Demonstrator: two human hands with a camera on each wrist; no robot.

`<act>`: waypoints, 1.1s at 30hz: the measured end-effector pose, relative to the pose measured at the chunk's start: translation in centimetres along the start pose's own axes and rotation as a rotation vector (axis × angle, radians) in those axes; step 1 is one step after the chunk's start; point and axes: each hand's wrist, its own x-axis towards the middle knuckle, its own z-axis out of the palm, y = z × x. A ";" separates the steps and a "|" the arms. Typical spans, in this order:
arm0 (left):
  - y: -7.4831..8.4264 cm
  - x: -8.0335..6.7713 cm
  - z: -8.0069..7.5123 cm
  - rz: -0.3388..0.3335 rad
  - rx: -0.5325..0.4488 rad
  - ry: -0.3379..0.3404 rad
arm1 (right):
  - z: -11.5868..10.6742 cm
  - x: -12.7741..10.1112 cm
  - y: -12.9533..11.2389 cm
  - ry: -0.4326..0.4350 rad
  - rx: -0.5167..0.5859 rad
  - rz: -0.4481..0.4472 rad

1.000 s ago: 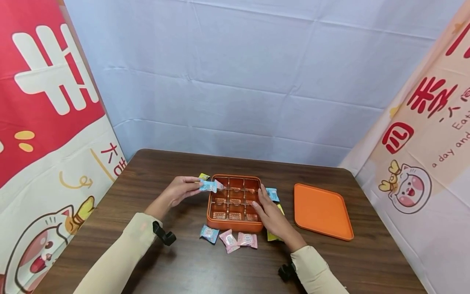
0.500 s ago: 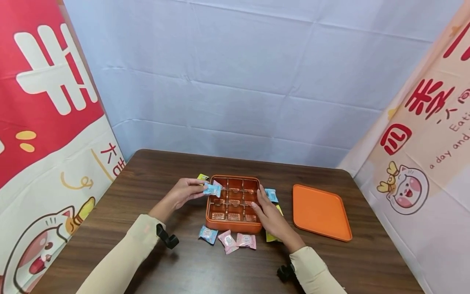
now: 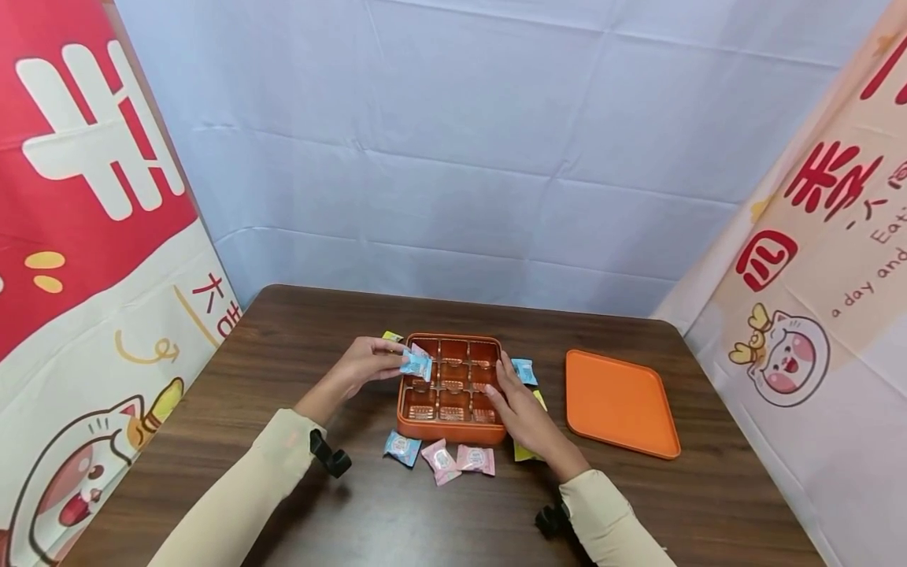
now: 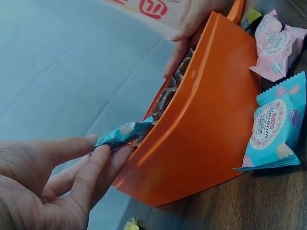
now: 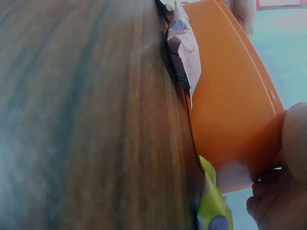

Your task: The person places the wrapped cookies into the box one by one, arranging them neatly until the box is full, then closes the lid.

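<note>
An orange box [image 3: 453, 431] with a clear divided insert stands on the table. Over its left column, my left hand [image 3: 364, 367] pinches a blue wrapped macaron packet [image 3: 416, 365] between thumb and fingers. In the left wrist view this packet [image 4: 124, 133] is tilted, its far end at the box rim. A pink packet [image 3: 420, 348] shows partly behind it, in the back left compartment. My right hand [image 3: 527, 413] grips the box's right side, its thumb over the rim; in the right wrist view its fingers [image 5: 276, 196] are partly cut off.
In front of the box lie a blue packet [image 3: 402, 448] and two pink packets [image 3: 476, 460]. Blue [image 3: 523, 371] and yellow packets [image 3: 526, 452] lie along its right side, another yellow one [image 3: 392, 336] behind its left corner. An orange lid [image 3: 622, 403] lies at right.
My left hand has moved slightly right with the blue packet, from the box's left edge to over the left column, and the packet has turned. My right hand stays at the box.
</note>
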 end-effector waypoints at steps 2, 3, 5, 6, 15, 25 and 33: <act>0.1 0.1 0.1 0.001 0.020 0.000 | 0.0 0.0 0.0 -0.004 0.006 0.001; 0.1 0.1 0.2 0.004 0.031 -0.004 | -0.1 0.0 0.0 -0.006 0.006 -0.001; 0.2 0.2 0.3 0.008 0.052 -0.009 | 0.0 0.0 0.0 -0.006 0.006 -0.004; 0.3 0.3 0.4 0.010 0.063 -0.011 | 0.0 0.0 0.0 -0.006 0.005 -0.004; 0.6 0.2 1.0 0.003 0.079 -0.007 | 0.0 0.1 0.1 -0.006 -0.001 -0.005; 0.8 0.1 1.2 0.014 0.094 -0.009 | 0.0 0.1 0.2 0.008 0.004 -0.026; 0.6 0.1 1.1 0.024 0.084 -0.013 | 0.0 0.1 0.2 -0.002 0.000 -0.009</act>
